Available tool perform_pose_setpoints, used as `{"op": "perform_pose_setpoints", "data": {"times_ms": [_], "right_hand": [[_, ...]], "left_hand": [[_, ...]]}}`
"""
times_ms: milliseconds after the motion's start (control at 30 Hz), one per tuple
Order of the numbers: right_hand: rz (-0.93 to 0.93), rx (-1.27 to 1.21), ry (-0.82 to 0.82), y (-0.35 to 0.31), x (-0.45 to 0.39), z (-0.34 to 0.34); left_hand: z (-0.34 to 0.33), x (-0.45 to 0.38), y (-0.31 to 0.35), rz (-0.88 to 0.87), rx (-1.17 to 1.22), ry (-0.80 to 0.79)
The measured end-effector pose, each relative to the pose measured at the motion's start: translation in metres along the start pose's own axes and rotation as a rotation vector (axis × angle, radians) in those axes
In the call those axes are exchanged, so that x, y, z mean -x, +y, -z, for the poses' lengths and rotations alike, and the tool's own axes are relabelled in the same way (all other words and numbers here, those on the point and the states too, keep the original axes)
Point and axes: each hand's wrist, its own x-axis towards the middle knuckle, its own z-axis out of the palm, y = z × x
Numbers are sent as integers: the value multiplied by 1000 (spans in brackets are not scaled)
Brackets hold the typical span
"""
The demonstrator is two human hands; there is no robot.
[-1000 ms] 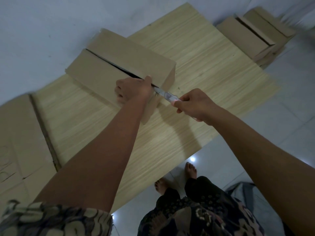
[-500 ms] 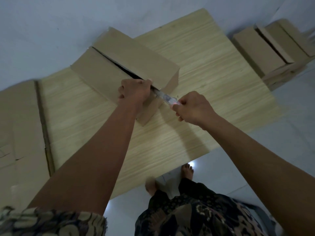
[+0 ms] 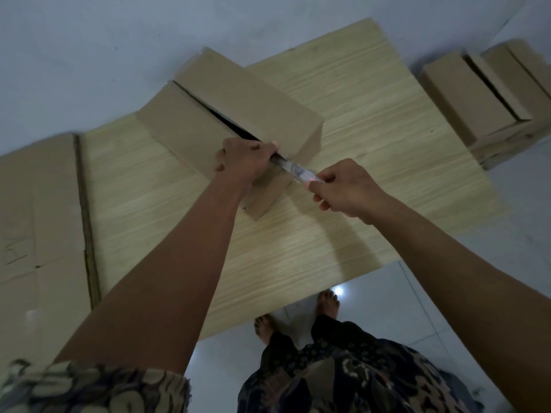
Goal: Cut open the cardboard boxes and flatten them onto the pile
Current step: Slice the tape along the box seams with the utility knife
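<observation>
Pale tiled floor under a wood-grain board, and on it the cardboard box. Left hand curls over the near flap, fingers gripping its edge at the open seam. Right hand is closed round a knife, blade into that seam beside the left fingers. Flattened cardboard lies left; more boxes sit far right

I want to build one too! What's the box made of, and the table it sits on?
The box looks like plain brown cardboard: matte, with folded flaps. The table looks like pale wood or a wood-look laminate, going by its straight grain lines; which one, the view cannot settle.
</observation>
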Motion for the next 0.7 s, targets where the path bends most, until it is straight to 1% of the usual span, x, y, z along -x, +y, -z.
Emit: {"op": "perform_pose_setpoints", "data": {"times_ms": [100, 200, 367, 533, 633, 700], "right_hand": [[2, 17, -19, 5, 7, 12], [-8, 39, -10, 0, 7, 12], [-65, -17, -34, -14, 5, 12], [-55, -37, -74, 0, 9, 18], [-70, -66, -93, 3, 10, 16], [-75, -65, -109, 4, 11, 16]], "left_hand": [[-1, -1, 1, -13, -8, -20], [-2, -3, 3, 13, 40, -45], [-2, -7, 4, 45, 82, -45], [-4, -6, 2, 5, 52, -74], [-11, -12, -5, -76, 35, -54], [-11, -11, -3, -60, 35, -54]]}}
